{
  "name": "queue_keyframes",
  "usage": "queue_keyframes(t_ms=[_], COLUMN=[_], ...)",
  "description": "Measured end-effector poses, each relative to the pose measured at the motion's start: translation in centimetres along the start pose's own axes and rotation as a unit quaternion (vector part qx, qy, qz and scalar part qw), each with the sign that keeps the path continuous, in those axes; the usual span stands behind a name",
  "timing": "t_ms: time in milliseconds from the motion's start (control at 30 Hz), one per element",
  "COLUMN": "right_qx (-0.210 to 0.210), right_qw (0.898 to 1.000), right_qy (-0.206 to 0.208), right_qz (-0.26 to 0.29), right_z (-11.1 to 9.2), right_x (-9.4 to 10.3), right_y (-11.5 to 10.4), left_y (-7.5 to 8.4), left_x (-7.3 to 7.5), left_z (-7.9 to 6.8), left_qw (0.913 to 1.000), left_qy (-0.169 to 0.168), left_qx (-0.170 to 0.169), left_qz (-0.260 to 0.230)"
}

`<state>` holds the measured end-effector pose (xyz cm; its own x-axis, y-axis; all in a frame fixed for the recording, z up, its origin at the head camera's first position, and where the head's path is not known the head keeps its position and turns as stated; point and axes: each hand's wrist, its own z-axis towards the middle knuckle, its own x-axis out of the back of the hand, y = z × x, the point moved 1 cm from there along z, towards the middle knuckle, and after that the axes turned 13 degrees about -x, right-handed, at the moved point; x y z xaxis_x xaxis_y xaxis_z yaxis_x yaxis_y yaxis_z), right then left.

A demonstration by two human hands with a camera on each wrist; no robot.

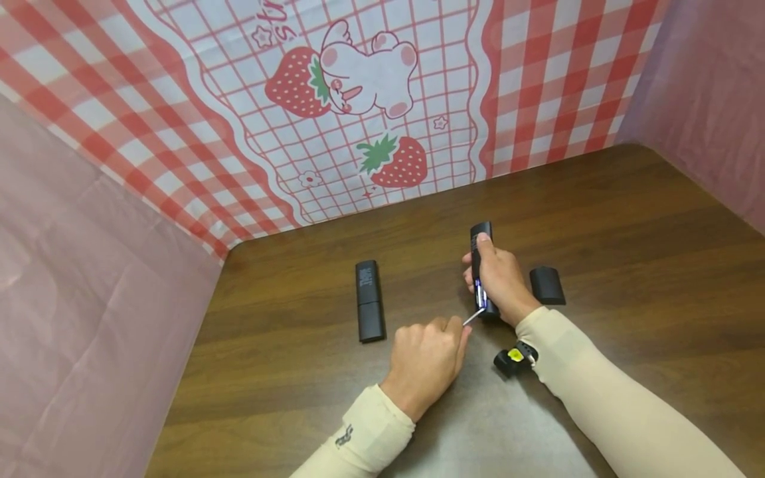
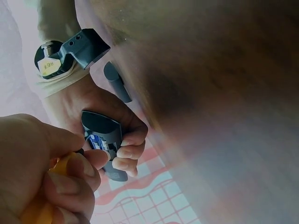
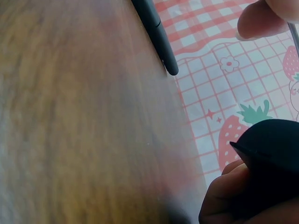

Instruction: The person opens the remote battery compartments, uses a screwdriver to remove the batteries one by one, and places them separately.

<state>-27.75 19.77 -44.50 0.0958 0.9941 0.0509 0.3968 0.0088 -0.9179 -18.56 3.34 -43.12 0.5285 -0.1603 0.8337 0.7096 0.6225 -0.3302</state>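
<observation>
My right hand grips a black remote control, its thumb along one side and fingers around the other. The remote's battery bay is uncovered, and blue-and-white batteries lie in it. In my left hand is a screwdriver with an orange handle, pinched between thumb and curled fingers. Its thin metal shaft reaches to the near end of the battery bay. Whether the tip touches a battery I cannot tell. A loose black battery cover lies on the table, right of my right hand.
A second black remote, its cover on, lies left of the hands on the wooden table. A strawberry-patterned cloth hangs behind, with pink cloth at both sides. A black wrist camera mount sticks out from the right sleeve.
</observation>
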Motion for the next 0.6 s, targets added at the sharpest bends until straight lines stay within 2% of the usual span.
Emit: queue_keyframes(t_ms=[367, 600], right_qx=[0.000, -0.009], right_qw=[1.000, 0.999], right_qy=[-0.012, -0.011], right_qz=[0.024, 0.034], right_z=[-0.18, -0.16], right_x=[-0.05, -0.10], right_y=[-0.13, 0.01], left_y=[0.24, 0.28], left_x=[0.00, 0.10], left_z=[-0.04, -0.13], left_qw=[0.9999, 0.9999], left_qy=[0.014, 0.012], left_qx=[0.007, 0.011], left_qz=[0.006, 0.006])
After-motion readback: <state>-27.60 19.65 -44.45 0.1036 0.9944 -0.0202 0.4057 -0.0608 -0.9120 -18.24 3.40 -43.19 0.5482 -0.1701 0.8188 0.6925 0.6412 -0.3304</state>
